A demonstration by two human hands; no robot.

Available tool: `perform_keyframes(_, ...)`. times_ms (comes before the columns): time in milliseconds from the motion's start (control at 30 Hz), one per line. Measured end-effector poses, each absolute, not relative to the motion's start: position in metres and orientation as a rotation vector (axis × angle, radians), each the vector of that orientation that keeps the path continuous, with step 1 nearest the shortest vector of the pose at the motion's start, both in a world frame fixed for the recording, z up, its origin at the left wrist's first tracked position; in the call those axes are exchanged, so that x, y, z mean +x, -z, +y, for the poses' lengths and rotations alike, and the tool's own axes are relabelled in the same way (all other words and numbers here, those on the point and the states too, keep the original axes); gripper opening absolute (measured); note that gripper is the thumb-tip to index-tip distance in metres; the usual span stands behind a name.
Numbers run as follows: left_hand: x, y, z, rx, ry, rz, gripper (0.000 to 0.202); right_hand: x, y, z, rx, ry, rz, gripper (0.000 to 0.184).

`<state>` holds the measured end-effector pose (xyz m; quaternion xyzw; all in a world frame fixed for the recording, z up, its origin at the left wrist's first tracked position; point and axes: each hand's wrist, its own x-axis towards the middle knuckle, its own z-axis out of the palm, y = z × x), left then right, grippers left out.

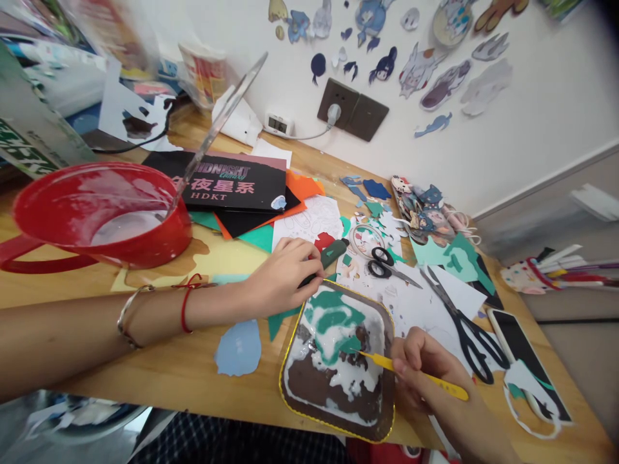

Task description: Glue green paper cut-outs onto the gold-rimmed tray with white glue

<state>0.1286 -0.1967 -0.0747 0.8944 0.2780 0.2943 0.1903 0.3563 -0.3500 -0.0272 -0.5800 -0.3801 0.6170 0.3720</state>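
Observation:
My left hand [285, 274] is closed around a dark green handled tool [333, 253], possibly a craft knife, just above the tray's back edge. In my right hand [425, 367] are yellow tweezers [438, 385], their fine tip touching the green paper piece [333, 317]. That piece lies wet in white, pulpy liquid inside a brown tray [309, 380] with a gold rim. Beside the tray, a light blue paper cutout [238, 348] rests on the wooden table.
A red mug [159, 241] with whitish liquid and a clear stick stands at left. Black-handled scissors [476, 341], small scissors [384, 263] and a phone [517, 341] lie to the right. Paper scraps and a black box [227, 180] are behind; stickers cover the wall.

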Motion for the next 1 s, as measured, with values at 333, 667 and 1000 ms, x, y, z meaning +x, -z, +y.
perform_keyframes(333,0.128,0.075,-0.197,2.476,-0.832,0.764,0.018,0.351,0.036,-0.345,-1.230,-1.548,-0.682,0.034)
perform_keyframes(667,0.128,0.076,-0.195,2.385,-0.834,0.787,0.016,0.356,0.019,-0.354,-1.327,-1.427,-0.633,0.041)
perform_keyframes(1000,0.128,0.075,-0.194,2.360,-0.828,0.778,0.015,0.393,-0.004,-0.382,-1.402,-1.397,-0.854,0.034)
